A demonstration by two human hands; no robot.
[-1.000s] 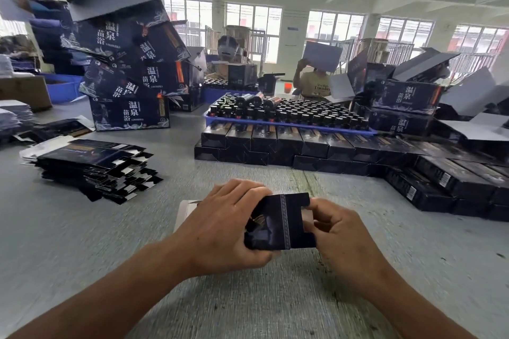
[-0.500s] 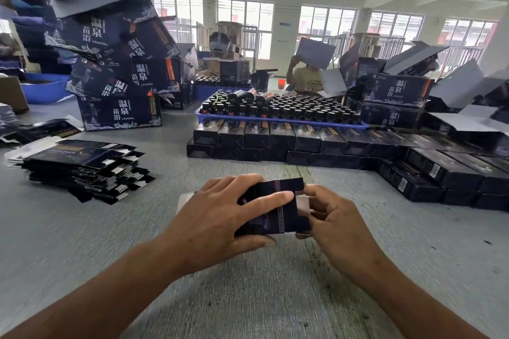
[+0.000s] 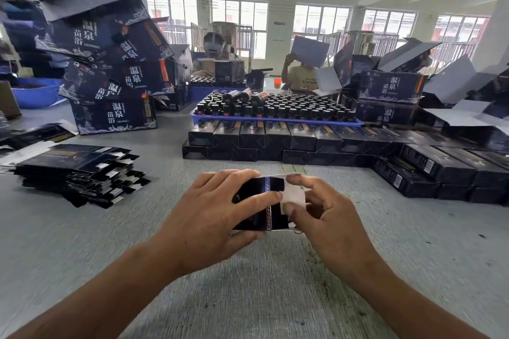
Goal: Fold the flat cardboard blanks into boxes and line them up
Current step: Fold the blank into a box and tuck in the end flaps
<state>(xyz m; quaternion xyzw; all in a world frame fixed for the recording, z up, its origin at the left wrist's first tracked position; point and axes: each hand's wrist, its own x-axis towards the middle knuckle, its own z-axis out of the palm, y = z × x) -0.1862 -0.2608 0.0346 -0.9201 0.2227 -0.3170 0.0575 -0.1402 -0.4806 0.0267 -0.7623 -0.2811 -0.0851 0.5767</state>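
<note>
Box in work (image 3: pixel 259 202): small, dark navy-black with a thin patterned stripe, white flap open on its right end; sat centre frame, above the table, between both hands; stack of flat blanks (image 3: pixel 80 173) lay at 9 o'clock of it, fanned and untidy, black with white tabs showing; finished boxes (image 3: pixel 275 143) stood lined up in two tiers at 12 o'clock, the row running on toward 3 o'clock.

Between left hand (image 3: pixel 209 217) and right hand (image 3: pixel 327 217): box (image 3: pixel 259 203), over table (image 3: pixel 248 297). At left, blanks (image 3: pixel 80 170). Behind, rows of boxes (image 3: pixel 275 143); behind those, tray (image 3: pixel 275 120) with bottles (image 3: pixel 289 109).
</note>
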